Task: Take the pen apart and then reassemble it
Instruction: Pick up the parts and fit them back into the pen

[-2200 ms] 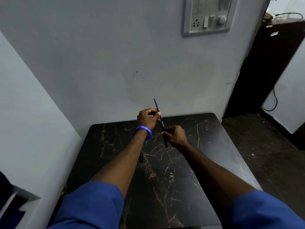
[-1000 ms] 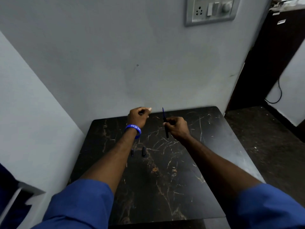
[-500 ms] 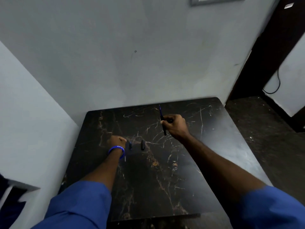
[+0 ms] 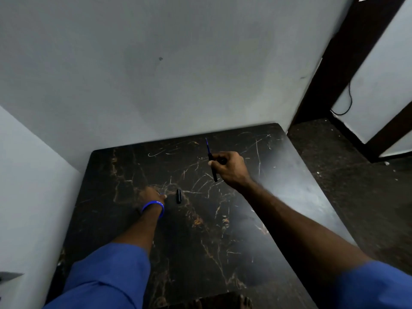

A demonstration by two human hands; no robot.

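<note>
We see a grey wall [image 4: 178, 63] filling the upper half of the view, and below it a dark marble table [image 4: 200, 241] with pale and orange veins, set into the corner. At three o'clock a dark floor [image 4: 356, 186] runs past a doorway, where a black cable [image 4: 347, 101] hangs against the far wall.

No box, tray or other holder shows, so the loose parts lie on the bare tabletop.

Two forearms in blue sleeves [image 4: 107, 277] reach in from six o'clock. The right hand [image 4: 229, 168], at about one o'clock from the table's middle, is clamped on the pen [image 4: 211, 161], which stands nearly upright and a little tilted: a thin blue refill tip points to twelve o'clock above the fingers, and the dark barrel sticks out below them, above the tabletop.

The left hand [image 4: 150, 195], wearing a blue wristband [image 4: 153, 207], rests low on the table at nine o'clock, fingers curled down. We cannot tell whether it grips anything; a hint of blue shows at its fingertips, too blurred to name.

Just beside it, toward three o'clock, a short black pen part [image 4: 178, 196] lies alone on the marble.
</note>
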